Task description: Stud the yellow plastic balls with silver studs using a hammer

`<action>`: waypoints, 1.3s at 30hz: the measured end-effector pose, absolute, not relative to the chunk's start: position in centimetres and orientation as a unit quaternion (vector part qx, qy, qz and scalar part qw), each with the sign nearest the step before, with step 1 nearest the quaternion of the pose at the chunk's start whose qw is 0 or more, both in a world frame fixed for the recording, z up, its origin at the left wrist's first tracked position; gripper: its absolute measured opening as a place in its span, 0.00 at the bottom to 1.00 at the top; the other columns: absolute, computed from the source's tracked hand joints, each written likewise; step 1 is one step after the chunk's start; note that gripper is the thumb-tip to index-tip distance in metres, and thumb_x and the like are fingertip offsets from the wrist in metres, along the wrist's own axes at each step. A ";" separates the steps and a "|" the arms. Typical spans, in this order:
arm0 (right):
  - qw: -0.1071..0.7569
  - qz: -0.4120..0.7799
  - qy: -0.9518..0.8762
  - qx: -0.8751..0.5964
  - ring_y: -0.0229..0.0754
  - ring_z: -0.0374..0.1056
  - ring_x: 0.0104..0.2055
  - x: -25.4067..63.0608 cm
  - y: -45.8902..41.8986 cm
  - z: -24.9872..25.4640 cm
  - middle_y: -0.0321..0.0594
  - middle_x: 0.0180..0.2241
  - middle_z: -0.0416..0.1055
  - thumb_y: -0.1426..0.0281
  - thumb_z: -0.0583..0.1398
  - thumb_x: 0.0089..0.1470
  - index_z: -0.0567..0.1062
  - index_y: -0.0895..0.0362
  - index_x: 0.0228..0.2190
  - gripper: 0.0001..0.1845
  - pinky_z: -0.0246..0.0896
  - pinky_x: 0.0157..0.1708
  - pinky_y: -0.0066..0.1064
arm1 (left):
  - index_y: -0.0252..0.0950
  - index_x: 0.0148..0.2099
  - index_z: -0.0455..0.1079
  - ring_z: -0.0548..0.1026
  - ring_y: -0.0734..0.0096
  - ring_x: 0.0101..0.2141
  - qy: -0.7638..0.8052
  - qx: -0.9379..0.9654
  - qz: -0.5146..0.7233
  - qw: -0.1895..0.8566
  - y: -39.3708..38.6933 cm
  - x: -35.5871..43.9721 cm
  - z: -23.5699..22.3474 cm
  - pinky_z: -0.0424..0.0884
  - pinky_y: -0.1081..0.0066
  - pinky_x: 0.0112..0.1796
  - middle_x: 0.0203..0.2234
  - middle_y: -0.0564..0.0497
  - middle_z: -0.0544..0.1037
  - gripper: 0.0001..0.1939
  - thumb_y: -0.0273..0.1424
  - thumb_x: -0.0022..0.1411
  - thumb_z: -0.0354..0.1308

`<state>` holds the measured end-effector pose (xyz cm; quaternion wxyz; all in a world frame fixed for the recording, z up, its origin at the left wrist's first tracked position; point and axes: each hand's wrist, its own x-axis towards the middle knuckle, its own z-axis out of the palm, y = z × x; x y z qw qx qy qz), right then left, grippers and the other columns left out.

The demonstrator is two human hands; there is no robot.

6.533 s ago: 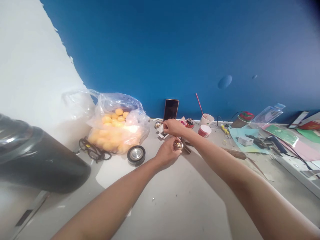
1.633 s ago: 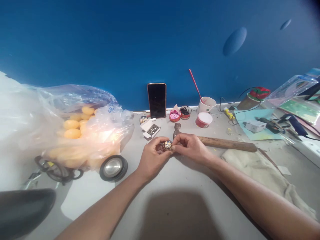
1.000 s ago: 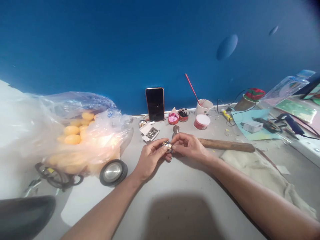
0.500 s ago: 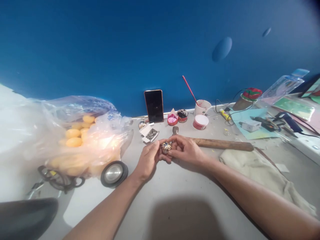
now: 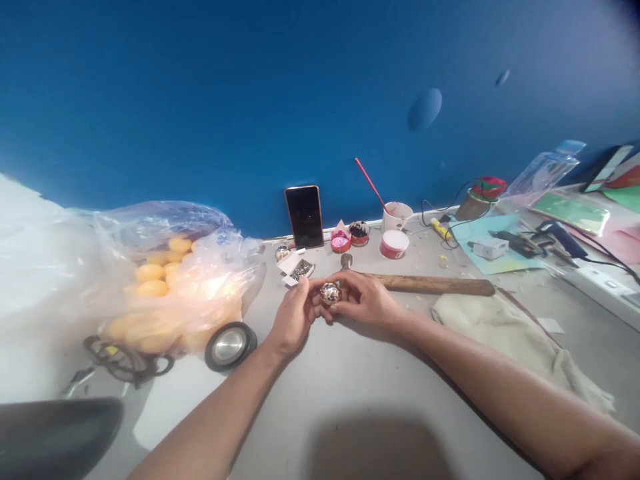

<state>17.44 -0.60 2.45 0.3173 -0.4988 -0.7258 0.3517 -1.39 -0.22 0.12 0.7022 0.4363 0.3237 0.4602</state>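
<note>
A small shiny ball, its surface dotted with gold and silver pieces, sits between my two hands above the table. My left hand curls its fingers under and around the left side. From the right, my right hand grips it between thumb and fingers. Just behind my left hand stands an open white box of small metal pieces, too small to name. A similar ball lies behind that box. Close behind my right hand is a hammer with a wooden handle.
A phone leans on the blue wall. Red tubs and a white cup with a red stick line the back. Left are a plastic bag of yellow balls and a round metal-topped object; right, a cloth.
The ball has turned slightly in my fingers. The whole view has shifted a little, so things on the right appear further left. Both hands keep hold of the ball.
</note>
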 end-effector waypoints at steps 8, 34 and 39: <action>0.290 0.303 -0.753 -0.506 0.36 0.68 0.27 17.2 -0.6 2.0 0.27 0.24 0.72 0.72 0.69 0.49 0.79 0.54 0.47 0.21 0.56 0.30 0.27 | 0.32 0.46 0.78 0.74 0.72 0.28 0.394 0.518 0.416 0.635 -0.9 -1.2 0.8 0.74 0.71 0.30 0.31 0.49 0.79 0.19 0.42 0.60 0.69; 0.303 0.299 -0.777 -0.464 0.42 0.75 0.35 17.6 -0.6 1.9 0.35 0.35 0.80 0.69 0.62 0.63 0.75 0.52 0.54 0.18 0.60 0.38 0.31 | 0.32 0.39 0.76 0.70 0.72 0.24 0.366 0.561 0.414 0.616 -0.4 -1.9 0.0 0.68 0.71 0.28 0.23 0.50 0.74 0.27 0.54 0.70 0.57; 0.310 0.294 -0.782 -0.454 0.40 0.73 0.33 17.8 -0.4 1.4 0.35 0.35 0.79 0.69 0.64 0.61 0.76 0.53 0.53 0.18 0.60 0.36 0.31 | 0.31 0.43 0.77 0.71 0.72 0.24 0.359 0.552 0.404 0.635 -0.4 -1.9 0.4 0.68 0.72 0.28 0.25 0.50 0.75 0.24 0.50 0.68 0.61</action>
